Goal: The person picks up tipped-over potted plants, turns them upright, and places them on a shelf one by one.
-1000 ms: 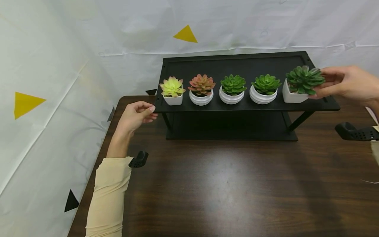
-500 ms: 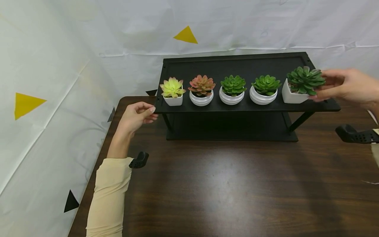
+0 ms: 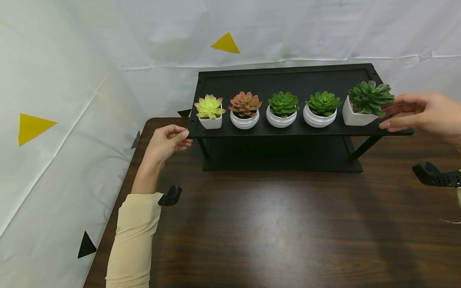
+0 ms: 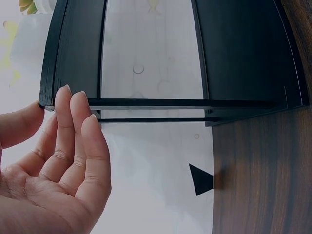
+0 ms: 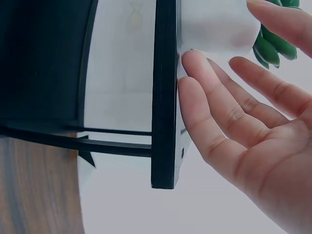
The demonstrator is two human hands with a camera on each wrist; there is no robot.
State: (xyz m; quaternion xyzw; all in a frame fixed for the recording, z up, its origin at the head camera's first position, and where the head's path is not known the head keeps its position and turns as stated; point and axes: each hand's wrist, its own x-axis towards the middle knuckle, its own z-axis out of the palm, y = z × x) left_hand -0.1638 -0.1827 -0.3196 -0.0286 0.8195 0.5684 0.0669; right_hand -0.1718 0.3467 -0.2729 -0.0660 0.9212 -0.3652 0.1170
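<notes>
Beside the black shelf (image 3: 288, 128), both relaxed hands hover: left hand (image 3: 163, 142), right hand (image 3: 421, 114) holding nothing.

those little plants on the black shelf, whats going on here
A person stands at a black shelf on a wooden table. Five small potted plants sit in a row on its top board. The right hand is open beside the dark green plant in the square white pot at the right end, fingers by the pot and the shelf edge, not gripping it. The left hand rests its fingertips on the shelf's left front corner.
</notes>
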